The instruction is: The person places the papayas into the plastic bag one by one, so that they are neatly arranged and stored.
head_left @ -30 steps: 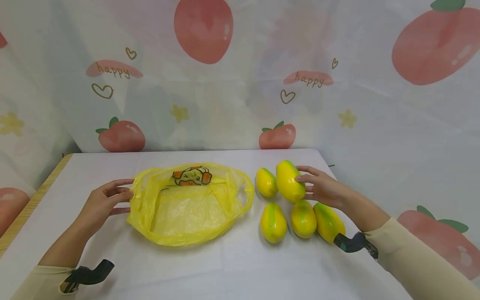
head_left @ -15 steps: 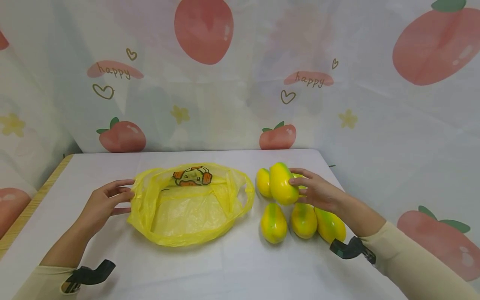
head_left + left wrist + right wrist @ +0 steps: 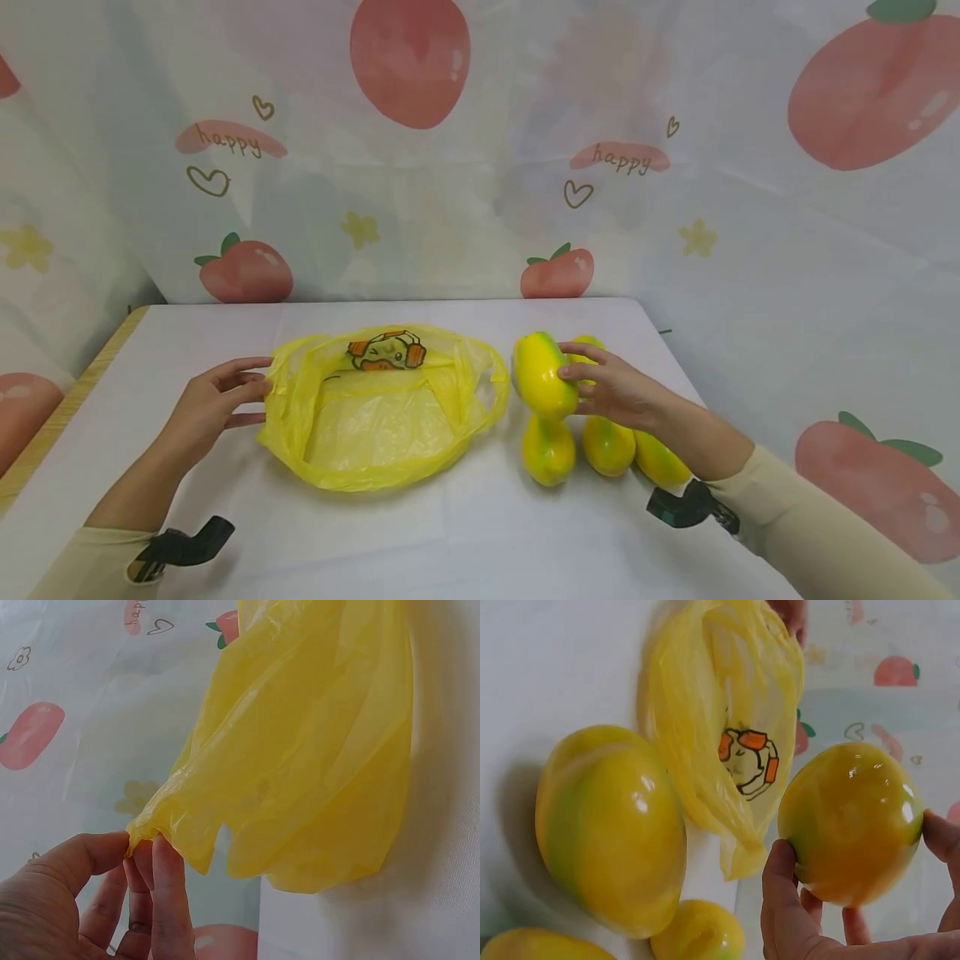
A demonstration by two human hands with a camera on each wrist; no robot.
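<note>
A yellow plastic bag (image 3: 375, 425) with a duck print lies on the table, its mouth spread wide. My left hand (image 3: 202, 412) pinches the bag's left edge; the left wrist view shows thumb and fingertips on the gathered film (image 3: 142, 832). Right of the bag, my right hand (image 3: 622, 390) holds a yellow-green mango (image 3: 542, 379) raised above the others. In the right wrist view, thumb and fingers grip this mango (image 3: 855, 825) from opposite sides. More mangoes lie below and behind it: a front one (image 3: 549, 454), a middle one (image 3: 609, 448), a right one (image 3: 660, 458) and a partly hidden one (image 3: 588, 343).
A white cloth covers the table (image 3: 420, 542), with a wooden edge (image 3: 71, 392) showing at the left. Behind it hangs a curtain (image 3: 480, 192) printed with red fruit and "happy". Black camera mounts (image 3: 187, 546) sit on both wrists.
My right hand has carried the held mango left toward the bag and slightly down, covering a mango seen before and uncovering another behind. My left hand keeps its place at the bag.
</note>
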